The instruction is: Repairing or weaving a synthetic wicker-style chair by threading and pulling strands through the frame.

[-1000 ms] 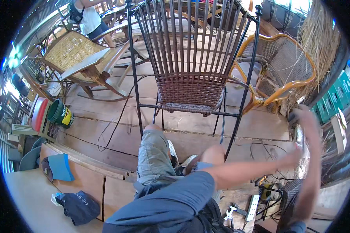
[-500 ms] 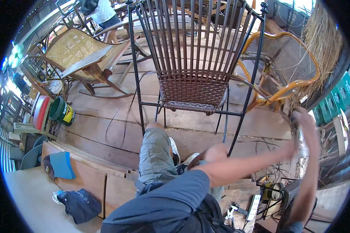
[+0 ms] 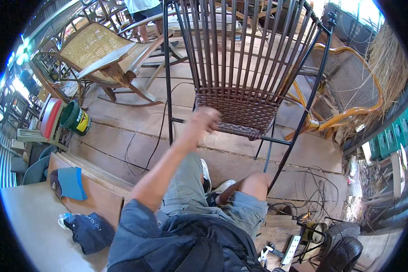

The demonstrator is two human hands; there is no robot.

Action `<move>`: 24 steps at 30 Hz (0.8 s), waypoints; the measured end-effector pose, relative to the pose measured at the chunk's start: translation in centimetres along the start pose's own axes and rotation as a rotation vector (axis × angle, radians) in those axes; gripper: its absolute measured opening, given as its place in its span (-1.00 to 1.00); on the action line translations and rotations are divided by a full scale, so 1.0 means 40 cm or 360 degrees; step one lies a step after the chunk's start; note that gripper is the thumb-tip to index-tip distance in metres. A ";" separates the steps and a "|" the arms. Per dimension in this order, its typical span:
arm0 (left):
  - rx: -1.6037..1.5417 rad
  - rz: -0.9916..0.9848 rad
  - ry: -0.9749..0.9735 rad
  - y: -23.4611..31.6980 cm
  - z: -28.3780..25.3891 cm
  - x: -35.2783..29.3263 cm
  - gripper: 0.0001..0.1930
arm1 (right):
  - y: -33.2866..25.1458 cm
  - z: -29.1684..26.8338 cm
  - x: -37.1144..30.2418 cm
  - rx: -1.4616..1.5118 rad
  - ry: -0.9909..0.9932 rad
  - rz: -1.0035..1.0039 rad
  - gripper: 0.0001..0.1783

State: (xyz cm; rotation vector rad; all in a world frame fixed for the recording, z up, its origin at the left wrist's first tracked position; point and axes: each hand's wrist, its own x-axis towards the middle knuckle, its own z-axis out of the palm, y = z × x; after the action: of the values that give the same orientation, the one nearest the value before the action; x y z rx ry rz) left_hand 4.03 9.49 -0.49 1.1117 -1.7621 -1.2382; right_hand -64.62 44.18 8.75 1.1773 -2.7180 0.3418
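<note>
One hand shows, the left (image 3: 204, 121), blurred at the near left edge of the brown woven chair (image 3: 240, 106), whose long axis runs up the frame's upper middle; I cannot tell whether it grips, and the right hand is out of view.

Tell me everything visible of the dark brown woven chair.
The dark brown woven chair has a slim black metal-looking frame and brown strips fanning above a tightly woven lower band. It stands on the plank floor, its top cropped by the picture. The left hand is at the weave's lower left edge; blur hides whether it grips.
</note>
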 end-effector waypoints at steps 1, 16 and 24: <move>-0.0501 -0.0047 0.0296 -0.015 -0.002 0.016 -0.69 | 0.047 0.009 -0.013 0.0024 0.0020 -0.0014 -0.62; -0.1572 0.0093 0.0159 -0.080 -0.084 0.120 -0.60 | -1.192 0.173 -0.212 0.0408 0.0338 -0.1194 -0.56; -0.1599 0.0196 0.0114 -0.117 -0.098 0.113 -0.70 | -1.207 0.055 -0.198 0.1099 -0.0324 -0.1945 -0.78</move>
State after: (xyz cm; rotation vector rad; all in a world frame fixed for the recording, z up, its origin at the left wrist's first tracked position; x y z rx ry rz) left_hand 6.93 3.16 -3.49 0.4297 -0.8891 -1.6700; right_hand -23.96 17.04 11.78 2.8067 -1.4625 0.9744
